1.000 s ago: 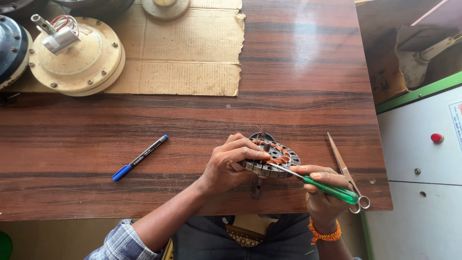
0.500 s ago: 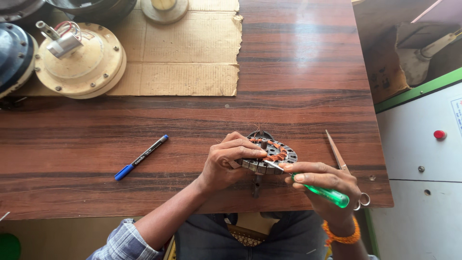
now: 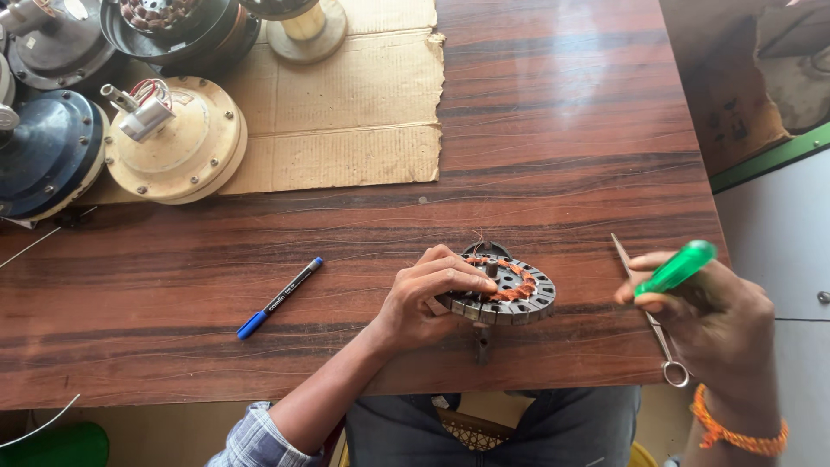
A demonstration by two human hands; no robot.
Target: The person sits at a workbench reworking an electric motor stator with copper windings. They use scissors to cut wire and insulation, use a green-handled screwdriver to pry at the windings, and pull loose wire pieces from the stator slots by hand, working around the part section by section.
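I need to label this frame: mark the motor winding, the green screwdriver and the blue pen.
motor winding [image 3: 510, 294], head view, on the copper coils at its right side.
green screwdriver [image 3: 677, 267], head view, middle of the green handle.
blue pen [image 3: 280, 298], head view, middle of the dark barrel.

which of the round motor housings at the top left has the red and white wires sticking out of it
The cream-coloured housing, lying half on the cardboard sheet. The dark blue housing beside it shows no such wires.

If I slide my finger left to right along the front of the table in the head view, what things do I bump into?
Pen → left hand → stator → scissors → right hand with green-handled tool.
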